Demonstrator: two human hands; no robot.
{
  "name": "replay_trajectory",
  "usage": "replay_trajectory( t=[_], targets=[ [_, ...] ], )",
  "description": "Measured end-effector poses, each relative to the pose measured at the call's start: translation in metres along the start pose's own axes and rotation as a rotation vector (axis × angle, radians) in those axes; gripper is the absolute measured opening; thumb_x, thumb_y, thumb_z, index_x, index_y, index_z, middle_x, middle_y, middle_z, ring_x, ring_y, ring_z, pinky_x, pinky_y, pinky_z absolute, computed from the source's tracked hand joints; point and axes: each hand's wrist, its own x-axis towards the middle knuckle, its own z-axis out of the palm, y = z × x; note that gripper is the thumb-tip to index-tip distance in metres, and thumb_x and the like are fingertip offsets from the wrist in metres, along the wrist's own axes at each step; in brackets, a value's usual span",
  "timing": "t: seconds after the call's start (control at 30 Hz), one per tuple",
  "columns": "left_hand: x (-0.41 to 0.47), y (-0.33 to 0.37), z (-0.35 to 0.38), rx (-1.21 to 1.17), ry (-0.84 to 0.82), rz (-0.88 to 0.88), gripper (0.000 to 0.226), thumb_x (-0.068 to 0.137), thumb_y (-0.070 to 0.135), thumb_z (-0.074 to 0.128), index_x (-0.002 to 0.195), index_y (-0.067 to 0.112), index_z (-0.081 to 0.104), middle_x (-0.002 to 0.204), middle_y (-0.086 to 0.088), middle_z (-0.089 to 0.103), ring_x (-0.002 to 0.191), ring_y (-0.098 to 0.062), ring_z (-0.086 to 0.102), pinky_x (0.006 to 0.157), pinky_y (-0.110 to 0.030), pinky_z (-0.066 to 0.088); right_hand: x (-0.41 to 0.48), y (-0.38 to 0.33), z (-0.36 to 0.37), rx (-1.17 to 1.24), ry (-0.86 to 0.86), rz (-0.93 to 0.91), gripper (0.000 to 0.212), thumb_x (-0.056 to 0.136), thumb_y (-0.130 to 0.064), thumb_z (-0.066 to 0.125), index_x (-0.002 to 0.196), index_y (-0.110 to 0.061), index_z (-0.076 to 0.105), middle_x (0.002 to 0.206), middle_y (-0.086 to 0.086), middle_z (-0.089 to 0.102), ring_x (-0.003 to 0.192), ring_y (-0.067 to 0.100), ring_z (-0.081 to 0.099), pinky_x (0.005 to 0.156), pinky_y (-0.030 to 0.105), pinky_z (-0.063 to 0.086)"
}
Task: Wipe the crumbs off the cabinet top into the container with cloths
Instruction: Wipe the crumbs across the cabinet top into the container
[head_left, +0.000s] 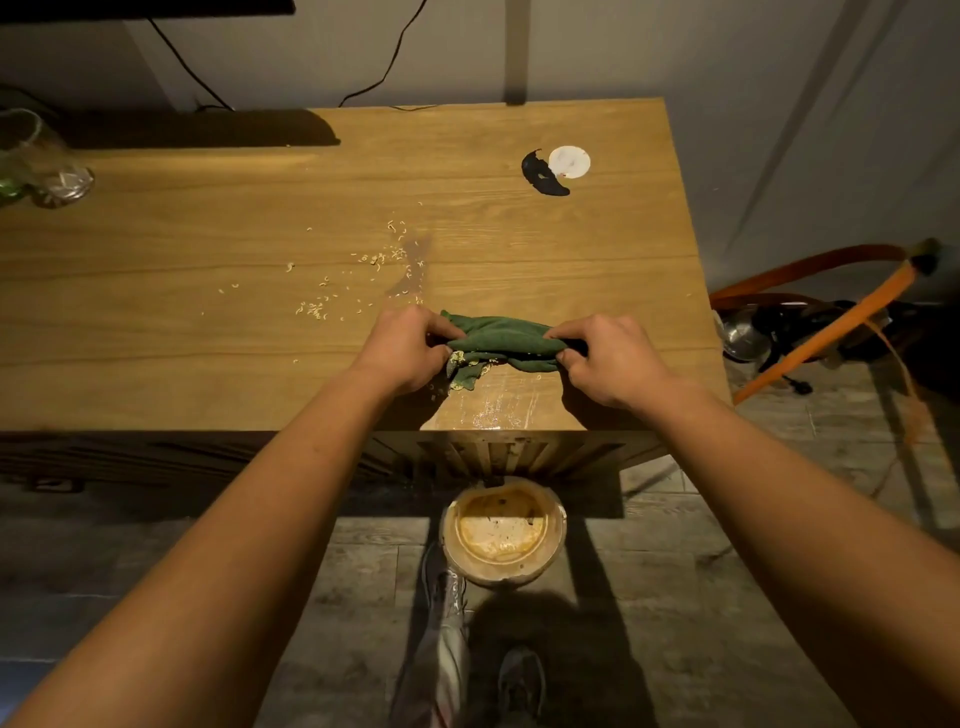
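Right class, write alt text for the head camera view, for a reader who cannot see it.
Seen from above, a person's left hand and right hand each grip an end of a bunched green cloth on a wooden cabinet top. Crumbs lie scattered beyond it; an open container stands on the floor below the front edge.

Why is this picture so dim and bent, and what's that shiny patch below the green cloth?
Head view: light is dim and warm; the shiny patch is glare on the cabinet top below the green cloth. Head view: the left hand and right hand throw dark shadows on the wood. Head view: the wide-angle lens bows the cabinet's edges; the glass at far left is blurred.
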Motion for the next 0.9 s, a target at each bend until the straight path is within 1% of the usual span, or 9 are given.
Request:
replay_trajectory(
  t=[0.07, 0.13, 0.23, 0.37, 0.47, 0.57, 0.7, 0.8, 0.9],
  targets=[
    [-0.008, -0.002, 0.005, -0.047, 0.012, -0.035, 0.027, 0.090, 0.015, 0.069, 0.113, 0.029, 0.072, 0.115, -0.001, 0.067, 0.090, -0.012, 0.056, 0.079, -0.022, 0.047, -0.004, 0.001, 0.002, -0.001, -0.006, 0.005, 0.034, 0.096, -0.021, 0.058, 0.129, -0.028, 0.063, 0.122, 0.004, 0.066, 0.119, 0.025, 0.051, 0.105, 0.038, 0.041],
    [-0.014, -0.005, 0.010, -0.089, 0.030, -0.063, 0.027, 0.089, 0.016, 0.070, 0.113, 0.028, 0.072, 0.117, -0.002, 0.067, 0.091, -0.012, 0.055, 0.082, -0.025, 0.049, -0.008, 0.000, 0.005, -0.012, 0.002, 0.005, 0.034, 0.096, -0.021, 0.059, 0.129, -0.028, 0.064, 0.123, 0.003, 0.067, 0.120, 0.025, 0.052, 0.104, 0.036, 0.040],
    [-0.023, -0.006, 0.017, -0.131, 0.072, -0.084, 0.027, 0.088, 0.017, 0.071, 0.112, 0.028, 0.073, 0.118, -0.001, 0.068, 0.093, -0.011, 0.054, 0.083, -0.023, 0.046, -0.013, -0.001, 0.007, -0.015, 0.003, 0.006, 0.034, 0.095, -0.020, 0.059, 0.128, -0.027, 0.064, 0.123, 0.002, 0.068, 0.121, 0.025, 0.053, 0.104, 0.034, 0.040],
    [-0.035, -0.005, 0.026, -0.230, 0.099, -0.120, 0.027, 0.087, 0.015, 0.072, 0.111, 0.028, 0.074, 0.115, 0.001, 0.070, 0.094, -0.011, 0.059, 0.082, -0.022, 0.047, -0.021, -0.002, 0.010, -0.011, 0.011, -0.001, 0.033, 0.095, -0.019, 0.060, 0.126, -0.027, 0.066, 0.121, 0.000, 0.069, 0.119, 0.024, 0.055, 0.102, 0.033, 0.041],
    [-0.045, -0.006, 0.033, -0.315, 0.114, -0.140, 0.027, 0.087, 0.013, 0.071, 0.111, 0.027, 0.074, 0.112, 0.002, 0.071, 0.095, -0.009, 0.060, 0.084, -0.022, 0.048, -0.025, -0.003, 0.013, -0.010, 0.018, 0.001, 0.033, 0.095, -0.019, 0.061, 0.126, -0.026, 0.066, 0.124, 0.000, 0.068, 0.120, 0.024, 0.055, 0.101, 0.032, 0.040],
    [-0.053, -0.003, 0.040, -0.366, 0.149, -0.178, 0.028, 0.087, 0.014, 0.071, 0.112, 0.027, 0.073, 0.110, 0.000, 0.069, 0.093, -0.010, 0.060, 0.088, -0.028, 0.053, -0.027, -0.003, 0.016, -0.010, 0.023, 0.004, 0.033, 0.094, -0.018, 0.061, 0.126, -0.026, 0.066, 0.124, 0.000, 0.068, 0.120, 0.024, 0.055, 0.102, 0.030, 0.040],
    [-0.065, 0.002, 0.050, -0.394, 0.185, -0.189, 0.028, 0.087, 0.014, 0.072, 0.112, 0.026, 0.073, 0.112, 0.002, 0.069, 0.094, -0.007, 0.059, 0.087, -0.021, 0.048, -0.034, -0.002, 0.022, 0.016, 0.032, 0.013, 0.034, 0.093, -0.018, 0.061, 0.126, -0.026, 0.067, 0.123, 0.001, 0.069, 0.119, 0.024, 0.056, 0.103, 0.030, 0.040],
    [-0.075, 0.006, 0.056, -0.422, 0.194, -0.197, 0.027, 0.087, 0.014, 0.072, 0.112, 0.024, 0.073, 0.115, 0.000, 0.069, 0.097, -0.007, 0.058, 0.094, -0.026, 0.049, -0.041, -0.001, 0.026, 0.023, 0.011, -0.004, 0.034, 0.093, -0.016, 0.061, 0.125, -0.026, 0.067, 0.121, 0.000, 0.070, 0.117, 0.022, 0.057, 0.103, 0.029, 0.041],
    [-0.084, 0.009, 0.061, -0.431, 0.196, -0.205, 0.027, 0.087, 0.014, 0.072, 0.112, 0.024, 0.073, 0.116, -0.001, 0.069, 0.099, -0.009, 0.059, 0.098, -0.031, 0.049, -0.049, 0.000, 0.029, 0.021, -0.004, -0.017, 0.035, 0.093, -0.017, 0.060, 0.127, -0.026, 0.066, 0.124, -0.001, 0.068, 0.120, 0.022, 0.056, 0.105, 0.031, 0.040]
  ],
)
